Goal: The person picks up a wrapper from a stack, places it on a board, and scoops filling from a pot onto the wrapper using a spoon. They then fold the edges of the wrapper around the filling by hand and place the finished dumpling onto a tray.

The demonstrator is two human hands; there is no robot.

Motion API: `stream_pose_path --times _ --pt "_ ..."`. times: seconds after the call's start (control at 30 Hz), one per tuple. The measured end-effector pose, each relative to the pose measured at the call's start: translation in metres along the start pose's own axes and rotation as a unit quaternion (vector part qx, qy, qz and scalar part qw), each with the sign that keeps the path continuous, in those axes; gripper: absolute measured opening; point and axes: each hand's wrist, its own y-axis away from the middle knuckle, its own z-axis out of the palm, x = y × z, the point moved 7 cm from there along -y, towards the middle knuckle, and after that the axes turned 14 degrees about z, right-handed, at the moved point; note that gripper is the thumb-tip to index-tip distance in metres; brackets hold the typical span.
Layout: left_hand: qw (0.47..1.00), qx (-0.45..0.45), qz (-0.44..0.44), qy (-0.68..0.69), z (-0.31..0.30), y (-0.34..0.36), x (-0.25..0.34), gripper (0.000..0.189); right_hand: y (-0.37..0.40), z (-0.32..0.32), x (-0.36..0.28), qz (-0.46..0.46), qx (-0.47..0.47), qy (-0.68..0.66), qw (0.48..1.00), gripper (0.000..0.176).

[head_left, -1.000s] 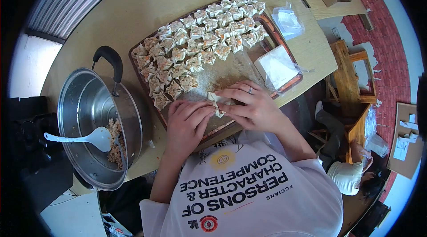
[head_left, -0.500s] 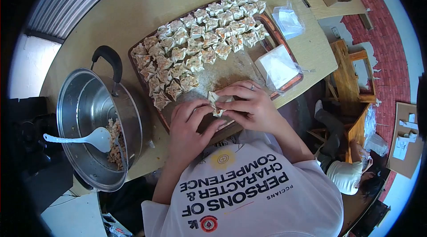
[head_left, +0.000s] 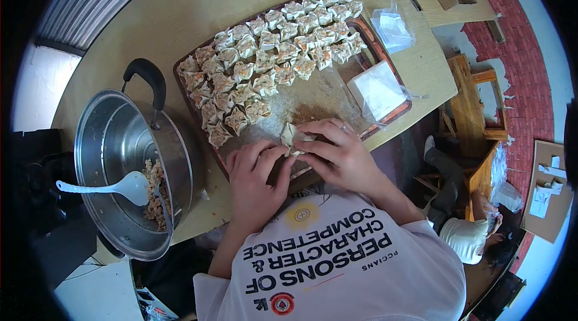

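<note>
Between my fingertips, over the near edge of the tray, is a pale dumpling (head_left: 288,134) with its wrapper partly folded up. My left hand (head_left: 257,170) pinches its left side with thumb and forefinger. From the right, my right hand (head_left: 335,151) grips the opposite side, a ring on one finger. The fingers hide much of the dumpling's lower part. Rows of finished-looking open-topped dumplings (head_left: 265,59) cover the far and left parts of the brown-rimmed tray (head_left: 307,101). A stack of white square wrappers (head_left: 377,91) in plastic lies at the tray's right end.
On the left stands a large steel pot (head_left: 111,140) with ground filling (head_left: 155,194) and a white ladle (head_left: 129,189). A plastic bag (head_left: 392,29) lies beyond the tray on the table (head_left: 198,5). Another person (head_left: 466,236) sits at the right.
My right hand has shifted slightly right and down, and the fingers of both hands have moved around the dumpling's edges. More of its wrapper shows. The whole view has shifted slightly.
</note>
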Motion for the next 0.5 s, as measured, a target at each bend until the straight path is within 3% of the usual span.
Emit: stream_pose_path --times 0.2,0.3,0.37,0.5 --pt "1.000 0.015 -0.011 0.021 -0.002 0.006 -0.001 0.028 0.004 -0.020 0.006 0.098 0.014 -0.012 0.995 0.040" --pt "0.999 -0.007 -0.031 0.032 -0.001 0.002 -0.001 0.030 0.007 -0.026 0.018 0.106 0.022 0.037 0.993 0.032" --pt "0.998 -0.056 0.013 -0.028 0.000 -0.002 0.007 0.032 0.008 -0.022 0.020 0.091 0.029 0.045 0.994 0.026" --pt "0.994 -0.071 0.040 -0.067 0.003 0.000 0.007 0.032 0.008 -0.017 0.019 0.080 0.046 0.050 0.994 0.022"
